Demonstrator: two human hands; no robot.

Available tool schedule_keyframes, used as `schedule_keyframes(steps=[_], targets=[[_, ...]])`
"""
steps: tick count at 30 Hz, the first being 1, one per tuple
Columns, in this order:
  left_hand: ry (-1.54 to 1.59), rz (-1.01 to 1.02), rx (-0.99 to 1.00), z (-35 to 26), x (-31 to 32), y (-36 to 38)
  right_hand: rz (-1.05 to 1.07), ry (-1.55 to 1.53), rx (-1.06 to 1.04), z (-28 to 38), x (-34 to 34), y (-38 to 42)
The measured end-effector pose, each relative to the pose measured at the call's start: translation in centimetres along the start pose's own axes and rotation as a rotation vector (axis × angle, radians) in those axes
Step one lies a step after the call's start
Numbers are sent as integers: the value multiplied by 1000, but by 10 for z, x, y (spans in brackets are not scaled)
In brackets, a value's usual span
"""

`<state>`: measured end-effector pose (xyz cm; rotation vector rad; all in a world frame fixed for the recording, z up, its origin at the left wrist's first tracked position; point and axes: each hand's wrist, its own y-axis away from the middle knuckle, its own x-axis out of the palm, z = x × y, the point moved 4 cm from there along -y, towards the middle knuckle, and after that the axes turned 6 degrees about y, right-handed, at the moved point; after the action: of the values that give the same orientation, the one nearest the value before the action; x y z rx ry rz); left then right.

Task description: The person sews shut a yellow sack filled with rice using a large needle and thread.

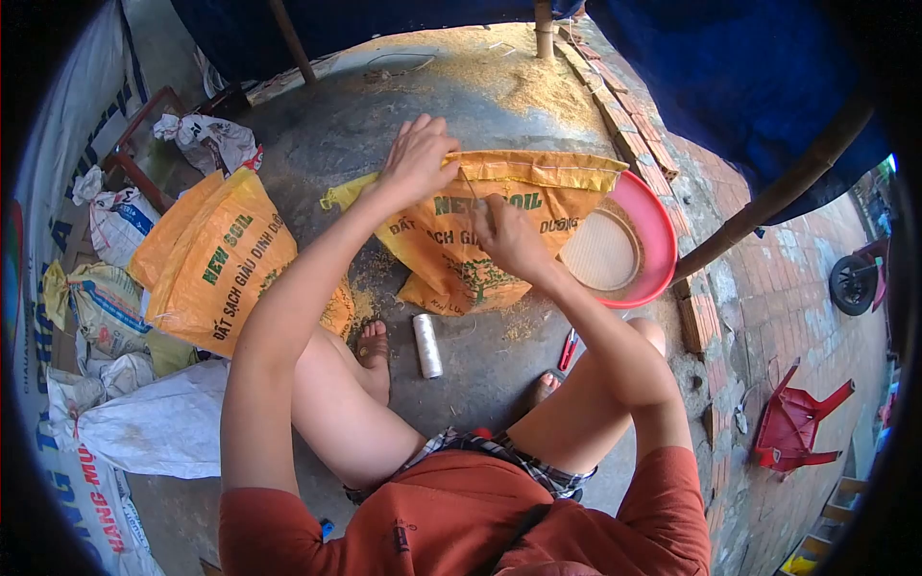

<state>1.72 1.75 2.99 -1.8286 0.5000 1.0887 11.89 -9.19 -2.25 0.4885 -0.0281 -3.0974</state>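
An orange woven sack (461, 226) printed "NEW SOIL" stands filled in front of me, its yellow top edge folded over with a line of stitches along it. My left hand (420, 158) is closed on the left part of this folded edge, thumb and fingers pinching it. Just below the edge, my right hand (509, 235) is closed around a thin, dark needle (468, 182) that points up at the fold near my left fingers. A white spool of thread (427, 346) lies on the floor between my feet, and red-handled snips (569, 350) rest by my right foot.
Behind the sack's right side sits a pink basin (663, 230) with a round sieve (600, 250) in it. Another orange sack (226, 259) and several white bags are at left. A bamboo pole (778, 202) slants at right, near an overturned red stool (802, 420). Husks (552, 91) cover the far floor.
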Motion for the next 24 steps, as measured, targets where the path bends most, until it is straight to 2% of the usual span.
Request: schedule_keyframes(steps=[1,5,7,8,9,11,12,13,19,20,22,24], targets=[[-46,-15,61,-5,1,2,33,-57,17,2,0,1],[-91,-35,97,-14,1,7,120,-227,57,4,-10,4],[-114,-52,105,-16,1,8,491,-1249,214,-2,-1,-1],[-120,-55,107,-17,1,8,543,-1322,123,-3,-1,-4],[-107,-67,107,-18,1,8,546,-1322,116,1,0,-3],[-96,-74,119,-19,3,9,307,-1120,326,-5,1,-2],[-124,-82,113,-20,4,9,192,-608,151,-1,0,-1],[-150,-90,108,-20,5,8,183,-610,143,-1,0,-3],[-142,-61,48,-16,8,8,-301,662,-311,-11,-3,-13],[-145,-55,47,-17,8,9,-299,655,-311,-10,-6,-14],[-96,-72,-15,-13,7,10,226,-543,187,-5,-3,-9],[-66,-27,-81,-8,8,6,206,-472,168,-5,-6,-6]])
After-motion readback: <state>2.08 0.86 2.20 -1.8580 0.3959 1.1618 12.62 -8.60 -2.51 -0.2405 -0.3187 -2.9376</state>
